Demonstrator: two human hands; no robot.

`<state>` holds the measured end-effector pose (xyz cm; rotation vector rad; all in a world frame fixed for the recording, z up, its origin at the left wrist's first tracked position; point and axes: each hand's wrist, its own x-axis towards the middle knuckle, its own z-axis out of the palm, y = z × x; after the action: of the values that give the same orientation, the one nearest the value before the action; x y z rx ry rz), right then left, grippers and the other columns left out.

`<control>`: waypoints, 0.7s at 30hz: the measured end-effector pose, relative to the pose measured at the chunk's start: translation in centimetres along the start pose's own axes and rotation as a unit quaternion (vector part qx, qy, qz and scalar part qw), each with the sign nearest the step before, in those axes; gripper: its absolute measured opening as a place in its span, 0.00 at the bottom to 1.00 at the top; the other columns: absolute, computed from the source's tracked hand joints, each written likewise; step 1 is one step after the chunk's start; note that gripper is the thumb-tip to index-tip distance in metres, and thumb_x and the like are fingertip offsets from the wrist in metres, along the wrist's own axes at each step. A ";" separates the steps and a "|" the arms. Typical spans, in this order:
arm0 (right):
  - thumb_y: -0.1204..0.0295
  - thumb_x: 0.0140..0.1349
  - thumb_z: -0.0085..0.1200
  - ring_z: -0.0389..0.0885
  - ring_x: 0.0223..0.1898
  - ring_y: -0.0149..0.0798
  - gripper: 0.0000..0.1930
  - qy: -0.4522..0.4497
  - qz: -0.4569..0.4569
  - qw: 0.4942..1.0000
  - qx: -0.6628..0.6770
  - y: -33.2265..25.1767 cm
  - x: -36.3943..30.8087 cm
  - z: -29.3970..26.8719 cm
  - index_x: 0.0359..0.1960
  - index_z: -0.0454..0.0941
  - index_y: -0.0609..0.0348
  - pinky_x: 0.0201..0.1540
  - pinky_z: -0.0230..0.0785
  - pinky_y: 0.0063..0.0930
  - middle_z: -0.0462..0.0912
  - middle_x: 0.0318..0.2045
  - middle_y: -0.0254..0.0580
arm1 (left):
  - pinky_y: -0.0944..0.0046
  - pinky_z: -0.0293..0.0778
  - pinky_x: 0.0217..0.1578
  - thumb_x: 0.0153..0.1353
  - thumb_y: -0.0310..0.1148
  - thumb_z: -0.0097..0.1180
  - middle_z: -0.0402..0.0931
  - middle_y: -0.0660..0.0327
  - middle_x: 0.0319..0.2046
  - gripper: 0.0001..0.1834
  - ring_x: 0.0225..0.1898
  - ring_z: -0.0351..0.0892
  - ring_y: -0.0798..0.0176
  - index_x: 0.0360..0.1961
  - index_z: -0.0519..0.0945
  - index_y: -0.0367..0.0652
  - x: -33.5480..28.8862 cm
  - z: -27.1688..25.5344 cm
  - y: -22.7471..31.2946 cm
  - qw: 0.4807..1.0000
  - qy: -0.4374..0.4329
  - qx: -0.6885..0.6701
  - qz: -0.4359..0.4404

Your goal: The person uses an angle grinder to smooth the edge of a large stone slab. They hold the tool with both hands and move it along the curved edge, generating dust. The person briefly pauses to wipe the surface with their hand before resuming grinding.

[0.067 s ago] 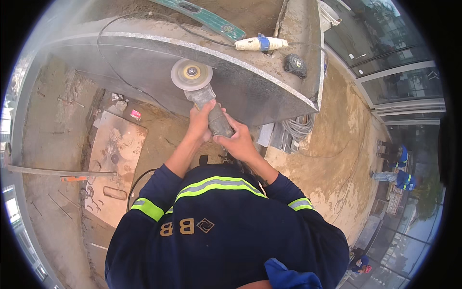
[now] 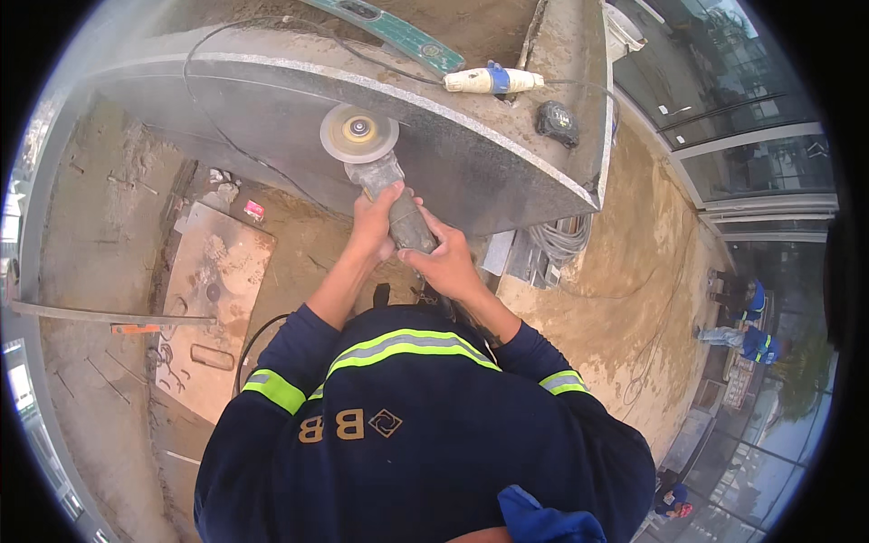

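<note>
A: Where does the grinder (image 2: 409, 222) sit, and what hems it in?
B: Mid-view, in front of the slab's (image 2: 471, 181) dark face. The slab's pale edge runs past the disc (image 2: 342, 147) at 12 o'clock and comes to a corner at 3. The person's torso (image 2: 398, 389) closes off 6 o'clock. Beyond that edge, the level (image 2: 407, 43) lies at 12, the connector (image 2: 466, 81) at 1, the tape measure (image 2: 557, 124) at 2.
A: Any open room?
B: Bare floor (image 2: 634, 262) spreads wide past the coil (image 2: 559, 240), towards 4. Towards 8 a flat board (image 2: 226, 262) lies well apart from the grinder.
A: And the hands?
B: Both are curled partway closed around the grinder: the left hand (image 2: 373, 226) near its head, the right hand (image 2: 448, 262) round its rear end. I can't tell whether the disc touches the slab.
A: What differs from a moment ago?
B: Very little. Slab, disc and board all appear slightly higher in view; the grip looks the same.
A: Which way does it point?
B: Its long axis runs from 5 to 11 o'clock, disc end at 11, the disc's round side showing.
</note>
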<state>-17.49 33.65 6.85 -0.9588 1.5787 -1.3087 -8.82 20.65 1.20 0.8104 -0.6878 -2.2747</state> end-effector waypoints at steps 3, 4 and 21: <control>0.78 0.55 0.67 0.75 0.58 0.30 0.43 -0.010 -0.009 1.000 0.011 0.0 1.4 -0.2 0.73 0.61 0.76 0.63 0.66 0.25 0.78 0.63 0.47 | 0.52 0.84 0.43 0.67 0.38 0.63 0.79 0.54 0.41 0.19 0.44 0.84 0.56 0.51 0.73 0.38 0.7 0.0 0.2 1.000 0.004 -0.005 0.011; 0.78 0.55 0.67 0.76 0.58 0.30 0.43 -0.014 -0.011 1.000 0.011 0.4 1.4 -0.6 0.73 0.62 0.75 0.63 0.66 0.25 0.78 0.63 0.47 | 0.52 0.84 0.43 0.67 0.38 0.64 0.79 0.54 0.41 0.19 0.44 0.84 0.55 0.51 0.73 0.38 0.6 0.2 0.2 1.000 0.004 -0.004 0.013; 0.79 0.53 0.66 0.78 0.55 0.29 0.44 -0.027 0.000 0.994 -0.101 1.3 -2.5 -4.6 0.74 0.61 0.71 0.62 0.68 0.26 0.81 0.59 0.45 | 0.53 0.83 0.42 0.66 0.35 0.64 0.79 0.56 0.40 0.17 0.42 0.84 0.56 0.50 0.74 0.39 -1.9 3.1 -4.5 0.999 0.010 -0.042 0.020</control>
<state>-21.00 37.73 6.36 -1.1090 1.6918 -1.1276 -11.51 25.81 1.13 0.7723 -0.5906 -2.2403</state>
